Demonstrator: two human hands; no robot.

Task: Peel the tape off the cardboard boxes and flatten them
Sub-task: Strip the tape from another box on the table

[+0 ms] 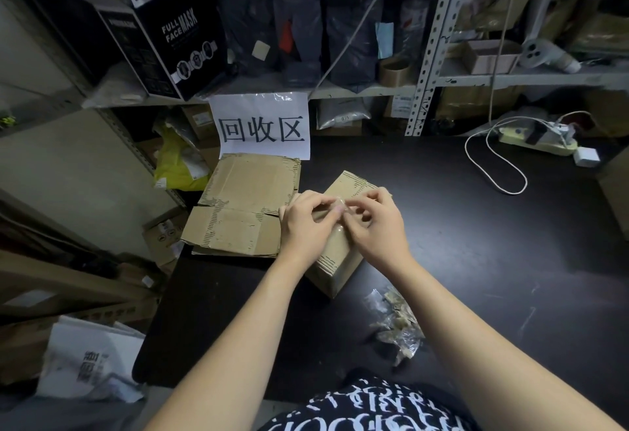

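A small closed cardboard box (335,260) sits on the black table (476,243) in front of me, taped along its top. My left hand (306,223) rests on the box's left top edge with fingers curled toward the tape. My right hand (376,223) is over the box top, its fingers pinching a clear strip of tape (340,207) between both hands. A stack of flattened cardboard boxes (245,206) lies to the left of the box. A heap of crumpled peeled tape (396,325) lies on the table to the right of my right forearm.
A paper sign (262,125) hangs from the shelf behind the flattened stack. A power strip with white cable (534,139) lies at the back right. A cardboard box edge (616,192) stands at the far right. Metal shelving (425,56) with goods stands behind the table.
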